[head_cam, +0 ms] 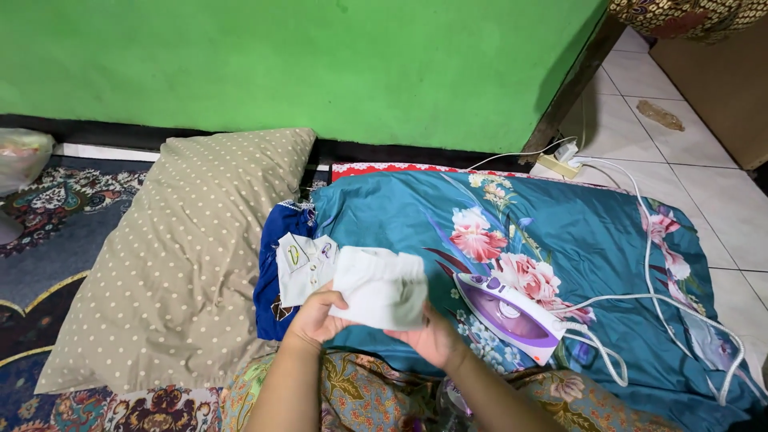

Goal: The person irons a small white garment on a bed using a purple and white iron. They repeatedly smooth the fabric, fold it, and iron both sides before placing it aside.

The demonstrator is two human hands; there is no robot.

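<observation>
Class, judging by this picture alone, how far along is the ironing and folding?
Done: a white garment lies folded on blue cloth. In hand: both the left hand and right hand grip a small white cloth. The iron rests on the floral cover. No unfolded laundry is visible.

The white cloth (378, 288) is motion-blurred and hides the right hand's (432, 336) fingers.

Home floor; pillow (172, 264), iron (506, 310), rug (48, 232)
</observation>
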